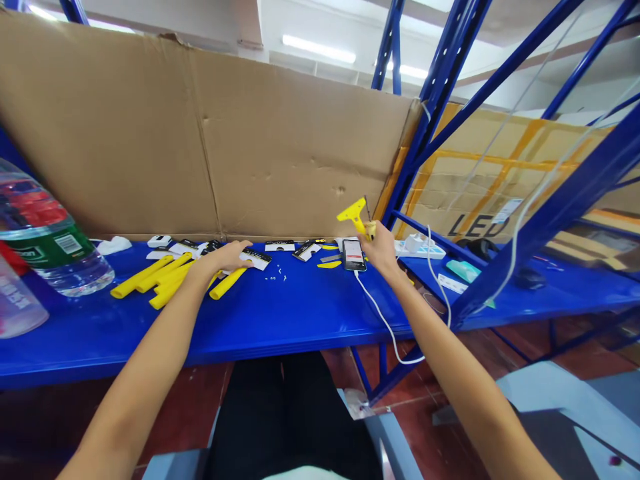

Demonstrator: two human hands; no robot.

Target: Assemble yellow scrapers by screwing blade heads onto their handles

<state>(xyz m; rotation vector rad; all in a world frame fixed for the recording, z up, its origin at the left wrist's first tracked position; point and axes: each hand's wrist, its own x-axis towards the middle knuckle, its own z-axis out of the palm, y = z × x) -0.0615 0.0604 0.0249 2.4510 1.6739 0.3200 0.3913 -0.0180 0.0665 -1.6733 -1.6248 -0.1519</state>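
Raised above the back of the table, my right hand [381, 248] is closed round a yellow scraper [353, 213], its wide head pointing up and left. My left hand [227, 257] rests low over the pile on the left, finger and thumb apart. A black-and-white card [257, 259] shows between them, and a yellow tube [227, 285] lies just below the thumb. Several more yellow tubes [143, 275] lie left of that wrist. Whether the left fingers press on the card or the tube is hard to tell.
A phone [354, 255] on a white cable [383, 317] lies near my right hand. Small clear bits [280, 272] and yellow pieces [329, 265] lie mid-table. Left stands a large water bottle [50, 240]; behind rises a cardboard wall [300, 147]. A blue post [425, 133] stands right.
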